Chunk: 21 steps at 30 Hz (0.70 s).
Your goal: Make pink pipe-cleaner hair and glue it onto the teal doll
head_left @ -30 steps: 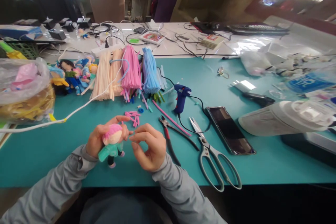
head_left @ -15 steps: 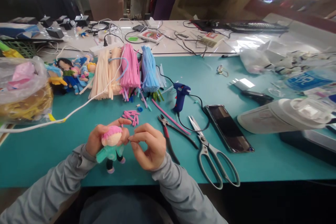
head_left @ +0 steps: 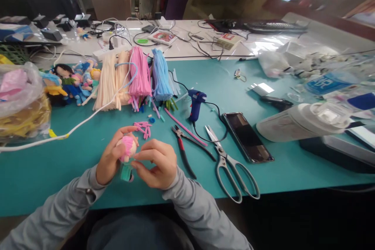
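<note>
A small doll (head_left: 126, 169) with pink hair and a green outfit is gripped in my left hand (head_left: 108, 160), near the front of the green mat. My right hand (head_left: 158, 163) is closed in a pinch at the doll's side, thumb and fingertips together near its neck. Whatever lies between those fingertips is too small to make out. Just beyond my hands is a little heap of short pink pieces (head_left: 143, 128). To the right of my right hand lie red-and-black cutting pliers (head_left: 182, 149) and large grey-handled scissors (head_left: 224, 158).
Bundles of peach (head_left: 105, 82), pink (head_left: 140, 72) and blue stems (head_left: 161, 76) stand behind, beside several finished dolls (head_left: 70, 82). A blue glue gun (head_left: 195, 105), phone (head_left: 248, 136) and white bottle (head_left: 301, 122) are rightward. A white cable (head_left: 84, 125) crosses the left.
The doll has turned in my left hand, so its pink hair faces more to the left and its legs are mostly hidden. My right hand has moved slightly left with it.
</note>
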Each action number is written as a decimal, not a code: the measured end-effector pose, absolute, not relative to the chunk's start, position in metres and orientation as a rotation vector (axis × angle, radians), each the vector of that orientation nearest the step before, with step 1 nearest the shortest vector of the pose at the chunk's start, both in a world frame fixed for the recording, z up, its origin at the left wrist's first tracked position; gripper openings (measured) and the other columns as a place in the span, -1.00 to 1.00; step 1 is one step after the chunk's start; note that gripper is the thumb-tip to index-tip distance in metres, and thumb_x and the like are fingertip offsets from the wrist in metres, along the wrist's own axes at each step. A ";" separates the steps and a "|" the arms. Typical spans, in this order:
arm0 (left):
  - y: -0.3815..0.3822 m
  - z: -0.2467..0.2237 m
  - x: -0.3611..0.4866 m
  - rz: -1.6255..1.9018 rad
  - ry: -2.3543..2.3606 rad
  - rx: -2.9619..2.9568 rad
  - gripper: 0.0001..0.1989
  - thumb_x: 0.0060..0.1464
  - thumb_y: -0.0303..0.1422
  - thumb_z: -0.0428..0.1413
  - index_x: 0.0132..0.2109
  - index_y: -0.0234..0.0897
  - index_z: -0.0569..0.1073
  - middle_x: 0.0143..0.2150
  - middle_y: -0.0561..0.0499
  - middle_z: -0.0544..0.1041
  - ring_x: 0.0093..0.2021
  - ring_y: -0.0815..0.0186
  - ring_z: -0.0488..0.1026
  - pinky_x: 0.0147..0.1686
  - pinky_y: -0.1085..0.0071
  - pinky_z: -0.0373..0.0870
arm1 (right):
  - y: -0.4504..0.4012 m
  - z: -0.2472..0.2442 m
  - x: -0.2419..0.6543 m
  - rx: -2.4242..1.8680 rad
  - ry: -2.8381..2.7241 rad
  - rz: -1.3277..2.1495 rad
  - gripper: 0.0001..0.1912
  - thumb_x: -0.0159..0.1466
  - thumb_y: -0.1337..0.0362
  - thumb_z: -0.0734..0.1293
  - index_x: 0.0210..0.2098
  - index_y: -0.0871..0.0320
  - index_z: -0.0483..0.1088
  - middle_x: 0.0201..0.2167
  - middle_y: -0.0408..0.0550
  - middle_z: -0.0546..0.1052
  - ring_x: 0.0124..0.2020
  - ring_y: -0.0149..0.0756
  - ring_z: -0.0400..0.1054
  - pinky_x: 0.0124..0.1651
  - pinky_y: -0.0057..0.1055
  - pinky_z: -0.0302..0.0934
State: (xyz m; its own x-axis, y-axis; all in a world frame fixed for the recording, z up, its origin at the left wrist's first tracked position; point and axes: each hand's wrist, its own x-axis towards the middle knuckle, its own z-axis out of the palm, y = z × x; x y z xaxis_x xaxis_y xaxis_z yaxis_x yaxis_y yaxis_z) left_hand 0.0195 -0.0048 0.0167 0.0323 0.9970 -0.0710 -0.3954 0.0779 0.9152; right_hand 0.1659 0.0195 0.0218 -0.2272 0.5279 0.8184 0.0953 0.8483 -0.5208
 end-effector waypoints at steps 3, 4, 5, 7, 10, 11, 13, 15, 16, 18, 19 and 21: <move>-0.006 0.017 0.020 1.292 0.958 0.887 -0.55 0.01 -0.14 0.18 0.02 -0.25 0.43 -0.33 0.06 0.48 -0.42 0.36 0.38 -0.39 0.43 0.32 | 0.020 0.023 0.163 -0.477 -1.759 0.411 -0.95 0.23 0.36 0.36 -0.32 0.13 0.38 -0.49 -0.14 0.50 -0.52 -0.44 0.39 -0.48 -0.54 0.28; -0.007 0.017 0.020 1.290 0.967 0.890 -0.55 0.01 -0.14 0.18 0.03 -0.24 0.43 -0.33 0.06 0.47 -0.42 0.36 0.38 -0.39 0.44 0.32 | 0.020 0.023 0.163 -0.481 -1.756 0.406 -0.96 0.23 0.36 0.36 -0.32 0.13 0.39 -0.49 -0.14 0.50 -0.52 -0.44 0.39 -0.48 -0.54 0.28; -0.007 0.017 0.020 1.290 0.976 0.893 -0.55 0.01 -0.14 0.18 0.03 -0.24 0.43 -0.33 0.06 0.47 -0.42 0.37 0.38 -0.40 0.44 0.32 | 0.020 0.023 0.163 -0.487 -1.757 0.401 -0.96 0.23 0.36 0.36 -0.33 0.13 0.39 -0.50 -0.14 0.50 -0.53 -0.45 0.38 -0.49 -0.54 0.27; -0.008 0.017 0.021 1.293 0.998 0.902 -0.55 0.01 -0.15 0.18 0.03 -0.24 0.42 -0.33 0.06 0.45 -0.41 0.36 0.37 -0.40 0.45 0.32 | 0.020 0.024 0.163 -0.498 -1.764 0.385 -0.96 0.24 0.37 0.35 -0.34 0.13 0.39 -0.50 -0.14 0.49 -0.54 -0.46 0.37 -0.50 -0.54 0.26; -0.009 0.017 0.021 1.301 1.031 0.933 -0.56 0.03 -0.16 0.18 0.03 -0.24 0.42 -0.31 0.05 0.44 -0.40 0.36 0.36 -0.40 0.44 0.31 | 0.020 0.024 0.163 -0.508 -1.783 0.348 -0.95 0.24 0.38 0.34 -0.36 0.13 0.39 -0.52 -0.15 0.48 -0.56 -0.46 0.36 -0.51 -0.54 0.24; -0.009 0.017 0.021 1.302 1.038 0.945 -0.56 0.04 -0.16 0.17 0.04 -0.25 0.42 -0.31 0.04 0.44 -0.39 0.35 0.36 -0.39 0.44 0.31 | 0.020 0.024 0.163 -0.510 -1.789 0.334 -0.94 0.25 0.39 0.33 -0.36 0.13 0.39 -0.52 -0.15 0.48 -0.56 -0.46 0.35 -0.51 -0.53 0.24; -0.010 0.015 0.020 1.296 1.039 0.970 -0.57 0.07 -0.14 0.15 0.04 -0.24 0.42 -0.29 0.04 0.44 -0.38 0.35 0.36 -0.36 0.43 0.31 | 0.019 0.023 0.163 -0.519 -1.797 0.309 -0.93 0.25 0.39 0.33 -0.37 0.13 0.39 -0.53 -0.16 0.48 -0.57 -0.47 0.34 -0.52 -0.53 0.23; -0.010 0.013 0.019 1.289 1.021 0.990 -0.57 0.11 -0.12 0.12 0.06 -0.23 0.41 -0.28 0.04 0.44 -0.37 0.35 0.37 -0.33 0.42 0.32 | 0.019 0.022 0.163 -0.531 -1.807 0.287 -0.92 0.26 0.39 0.32 -0.37 0.12 0.39 -0.53 -0.16 0.48 -0.58 -0.47 0.33 -0.52 -0.53 0.22; -0.011 0.012 0.019 1.291 1.006 0.999 -0.57 0.12 -0.10 0.11 0.06 -0.23 0.41 -0.28 0.04 0.44 -0.37 0.35 0.36 -0.32 0.42 0.32 | 0.019 0.022 0.163 -0.537 -1.811 0.280 -0.91 0.27 0.38 0.31 -0.38 0.12 0.39 -0.53 -0.17 0.48 -0.58 -0.48 0.33 -0.53 -0.53 0.22; -0.011 0.010 0.019 1.304 0.975 1.014 -0.55 0.14 -0.06 0.08 0.07 -0.23 0.40 -0.29 0.04 0.44 -0.38 0.35 0.36 -0.32 0.42 0.32 | 0.020 0.021 0.163 -0.538 -1.816 0.272 -0.90 0.28 0.37 0.30 -0.38 0.12 0.39 -0.54 -0.17 0.48 -0.59 -0.48 0.32 -0.53 -0.53 0.21; -0.011 0.010 0.020 1.313 0.961 1.019 -0.53 0.14 -0.03 0.07 0.07 -0.23 0.40 -0.29 0.04 0.44 -0.39 0.35 0.36 -0.32 0.41 0.32 | 0.020 0.021 0.163 -0.534 -1.817 0.272 -0.90 0.28 0.37 0.30 -0.38 0.12 0.39 -0.54 -0.16 0.48 -0.59 -0.48 0.32 -0.53 -0.52 0.20; -0.011 0.010 0.020 1.325 0.946 1.021 -0.51 0.13 -0.01 0.07 0.06 -0.25 0.40 -0.30 0.04 0.44 -0.40 0.35 0.35 -0.34 0.41 0.33 | 0.021 0.022 0.163 -0.521 -1.814 0.271 -0.91 0.28 0.37 0.30 -0.37 0.13 0.39 -0.53 -0.16 0.48 -0.59 -0.48 0.31 -0.54 -0.52 0.19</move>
